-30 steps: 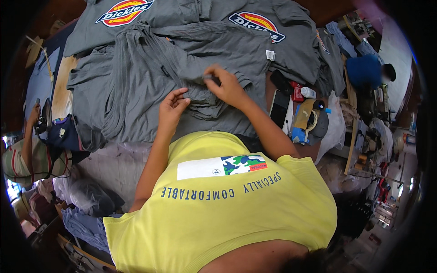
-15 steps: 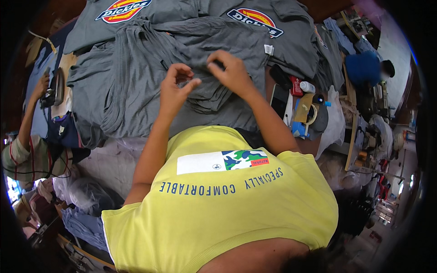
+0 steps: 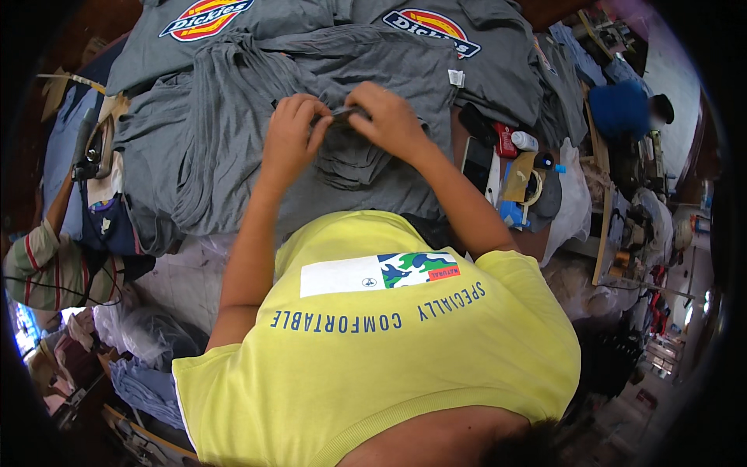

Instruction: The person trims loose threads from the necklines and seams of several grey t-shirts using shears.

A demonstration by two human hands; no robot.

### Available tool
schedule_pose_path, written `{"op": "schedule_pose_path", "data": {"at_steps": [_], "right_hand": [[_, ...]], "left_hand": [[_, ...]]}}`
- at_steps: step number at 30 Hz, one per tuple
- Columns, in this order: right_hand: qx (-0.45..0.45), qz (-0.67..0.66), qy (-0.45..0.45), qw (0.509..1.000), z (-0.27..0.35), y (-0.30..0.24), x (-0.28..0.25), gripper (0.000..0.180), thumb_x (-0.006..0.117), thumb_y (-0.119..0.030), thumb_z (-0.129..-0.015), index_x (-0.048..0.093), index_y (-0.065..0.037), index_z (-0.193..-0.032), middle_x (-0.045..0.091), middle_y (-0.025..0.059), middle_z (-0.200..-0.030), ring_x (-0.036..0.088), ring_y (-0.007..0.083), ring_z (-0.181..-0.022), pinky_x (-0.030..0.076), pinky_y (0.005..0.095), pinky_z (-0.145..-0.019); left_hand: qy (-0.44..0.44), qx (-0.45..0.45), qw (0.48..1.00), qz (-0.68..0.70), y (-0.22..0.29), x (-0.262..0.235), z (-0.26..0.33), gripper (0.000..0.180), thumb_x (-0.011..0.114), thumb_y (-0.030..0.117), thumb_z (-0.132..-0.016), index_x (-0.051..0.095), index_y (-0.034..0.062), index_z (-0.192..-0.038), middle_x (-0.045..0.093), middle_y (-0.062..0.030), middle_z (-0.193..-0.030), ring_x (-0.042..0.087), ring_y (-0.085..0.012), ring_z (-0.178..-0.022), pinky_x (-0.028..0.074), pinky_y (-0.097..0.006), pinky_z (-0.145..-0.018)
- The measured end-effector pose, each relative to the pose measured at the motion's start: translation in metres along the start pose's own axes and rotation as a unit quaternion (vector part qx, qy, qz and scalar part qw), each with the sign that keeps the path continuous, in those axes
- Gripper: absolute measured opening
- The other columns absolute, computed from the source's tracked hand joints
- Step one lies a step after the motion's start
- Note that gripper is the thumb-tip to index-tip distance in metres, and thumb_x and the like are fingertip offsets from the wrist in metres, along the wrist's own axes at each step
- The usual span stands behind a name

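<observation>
Left hand [image 3: 289, 136] and right hand [image 3: 387, 117] raised close together over the pile of grey knit garments [image 3: 233, 148], fingers curled and pinching one small dark grey fabric piece [image 3: 340, 117] stretched between them, just above the middle of the pile. Left fingers [image 3: 317, 118] clamped on its nine-o'clock end, right thumb and forefinger on the three-o'clock end. Whether the two hands touch each other, cannot tell.

At twelve o'clock from the hands, two flat grey shirts with red-and-yellow printed badges [image 3: 420, 23]. At three o'clock, on the brown table edge, a dark flat phone [image 3: 475, 159], a small red container [image 3: 506, 140], a white cylinder [image 3: 524, 141], and a roll of tape [image 3: 533, 187] just below them. Farther toward two o'clock, a blue rounded bundle [image 3: 618, 109]. At nine o'clock, a sewing machine head [image 3: 92, 152], with another person's striped sleeve [image 3: 39, 265] toward eight o'clock. At six o'clock, own yellow printed T-shirt [image 3: 373, 342] filling the lower frame.
</observation>
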State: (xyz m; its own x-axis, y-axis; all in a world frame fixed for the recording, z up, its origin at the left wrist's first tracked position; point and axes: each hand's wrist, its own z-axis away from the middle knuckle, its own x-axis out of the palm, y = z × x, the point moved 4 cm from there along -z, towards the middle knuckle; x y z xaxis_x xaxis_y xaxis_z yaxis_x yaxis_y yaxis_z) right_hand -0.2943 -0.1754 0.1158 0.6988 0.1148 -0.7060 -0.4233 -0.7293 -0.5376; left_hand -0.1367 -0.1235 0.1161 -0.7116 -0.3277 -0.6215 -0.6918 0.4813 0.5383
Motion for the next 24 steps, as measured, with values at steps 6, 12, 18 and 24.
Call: {"op": "schedule_pose_path", "data": {"at_steps": [6,12,18,24], "right_hand": [[0.109,-0.087,0.117,0.983,-0.015,0.024,-0.034,0.013,0.058,-0.005,-0.076,0.054,-0.005,-0.089,0.062,0.0105,-0.085,0.062,0.0269,-0.077,0.047,0.0331,-0.067],[-0.004,-0.123,-0.059,0.991,0.0,0.006,-0.02,0.015,0.058,-0.005,-0.078,0.056,-0.004,-0.093,0.061,0.0081,-0.089,0.06,0.0242,-0.083,0.047,0.0312,-0.074],[0.015,-0.004,0.007,1.0,0.007,0.001,-0.012,0.02,0.061,-0.01,-0.075,0.055,-0.008,-0.094,0.061,0.0067,-0.092,0.061,0.025,-0.082,0.048,0.0337,-0.068],[0.034,-0.093,0.006,0.995,-0.001,0.016,-0.027,0.025,0.057,-0.006,-0.075,0.058,-0.009,-0.1,0.062,0.0068,-0.095,0.061,0.0248,-0.084,0.048,0.0312,-0.071]], "left_hand": [[-0.213,0.01,0.977,-0.027,-0.012,0.034,0.039,0.019,0.068,0.01,-0.072,0.058,0.0072,-0.089,0.054,-0.0073,-0.085,0.05,-0.0289,-0.086,0.042,-0.039,-0.073],[-0.122,-0.029,0.992,0.002,-0.01,0.014,0.006,0.01,0.062,0.004,-0.075,0.053,0.0031,-0.079,0.056,-0.0097,-0.076,0.054,-0.0307,-0.078,0.041,-0.039,-0.066],[-0.03,0.007,0.999,0.008,0.01,0.009,-0.002,0.016,0.067,0.009,-0.073,0.054,0.0035,-0.081,0.056,-0.0087,-0.082,0.053,-0.028,-0.079,0.042,-0.038,-0.069],[-0.253,0.08,0.964,-0.006,-0.01,0.039,0.047,0.018,0.069,0.016,-0.072,0.059,0.006,-0.084,0.057,-0.0102,-0.089,0.054,-0.0282,-0.083,0.043,-0.038,-0.074]]}}
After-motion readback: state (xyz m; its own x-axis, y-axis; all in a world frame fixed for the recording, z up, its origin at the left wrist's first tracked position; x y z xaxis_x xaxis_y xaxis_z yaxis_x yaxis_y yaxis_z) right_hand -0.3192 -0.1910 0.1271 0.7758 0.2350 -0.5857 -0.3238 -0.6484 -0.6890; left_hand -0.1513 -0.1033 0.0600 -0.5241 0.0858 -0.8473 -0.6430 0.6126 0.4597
